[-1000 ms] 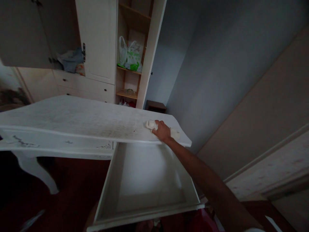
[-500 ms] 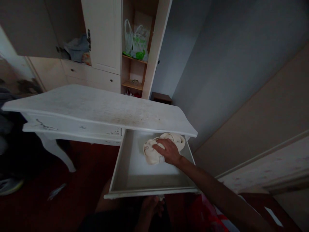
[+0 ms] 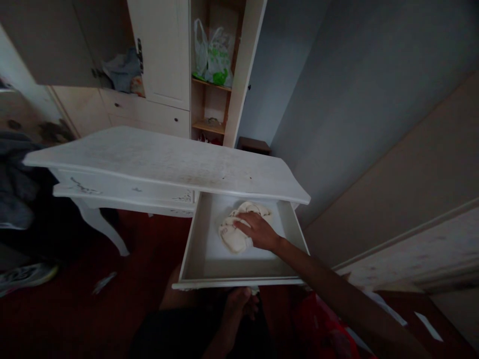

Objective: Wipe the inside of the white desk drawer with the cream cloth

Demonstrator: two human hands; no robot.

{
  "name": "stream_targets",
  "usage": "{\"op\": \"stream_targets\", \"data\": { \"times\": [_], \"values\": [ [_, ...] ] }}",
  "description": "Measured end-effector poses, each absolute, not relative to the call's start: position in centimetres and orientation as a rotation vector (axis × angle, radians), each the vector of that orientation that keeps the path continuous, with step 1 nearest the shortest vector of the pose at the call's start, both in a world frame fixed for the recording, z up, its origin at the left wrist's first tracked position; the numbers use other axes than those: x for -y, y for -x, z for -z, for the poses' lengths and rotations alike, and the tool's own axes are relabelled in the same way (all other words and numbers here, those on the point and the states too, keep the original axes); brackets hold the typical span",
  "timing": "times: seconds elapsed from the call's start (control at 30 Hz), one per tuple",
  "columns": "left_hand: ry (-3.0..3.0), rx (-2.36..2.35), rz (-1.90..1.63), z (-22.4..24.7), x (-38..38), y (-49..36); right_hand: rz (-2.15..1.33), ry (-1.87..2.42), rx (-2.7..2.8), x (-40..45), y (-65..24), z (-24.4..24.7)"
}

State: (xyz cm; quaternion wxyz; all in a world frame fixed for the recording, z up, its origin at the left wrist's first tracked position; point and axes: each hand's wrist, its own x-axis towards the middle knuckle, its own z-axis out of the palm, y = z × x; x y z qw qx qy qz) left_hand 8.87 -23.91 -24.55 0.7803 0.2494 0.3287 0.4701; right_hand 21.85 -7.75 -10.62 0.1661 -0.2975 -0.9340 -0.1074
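A cream cloth item point(image 3: 234, 239) with small brown marks lies bunched in the pulled-out white drawer point(image 3: 213, 269). My right hand point(image 3: 258, 230) reaches in from the right, its fingers curled over the cloth and gripping it. Below the drawer front, my left hand point(image 3: 239, 305) is at the drawer's underside near a small pale piece, perhaps the knob. Its fingers are bent, and the dim light hides whether they hold that piece.
The white desk top point(image 3: 168, 154) spans the middle behind the drawer. Behind it stands an open wardrobe point(image 3: 168, 60) with plastic bags point(image 3: 219, 60) on a shelf. A shoe point(image 3: 28, 276) is on the red floor at left; a red bag point(image 3: 318, 324) is at lower right.
The cloth's far part has shifted left and bunched closer to my right hand, which still grips it. The whole view has moved slightly, and my left hand stays under the drawer front.
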Motion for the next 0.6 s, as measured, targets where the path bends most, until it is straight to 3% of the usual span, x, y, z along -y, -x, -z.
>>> {"op": "stream_targets", "data": {
  "times": [0.17, 0.27, 0.43, 0.6],
  "values": [
    [-0.521, -0.752, -0.977, 24.6, 23.6, -8.9, 0.248, 1.762, 2.383, 7.0, -22.6, 11.2],
    [-0.514, -0.755, -0.973, 24.6, 23.5, -8.9, 0.058, 2.094, 2.323, 7.3, -22.4, 10.3],
    [-0.506, -0.742, -0.982, 23.4, 23.8, -8.5, -0.107, 2.394, 2.159, 7.3, -22.1, 9.3],
    [-0.498, -0.724, -1.002, 22.7, 23.8, -8.3, 0.040, 2.332, 2.081, 7.5, -21.4, 9.4]
  ]
}}
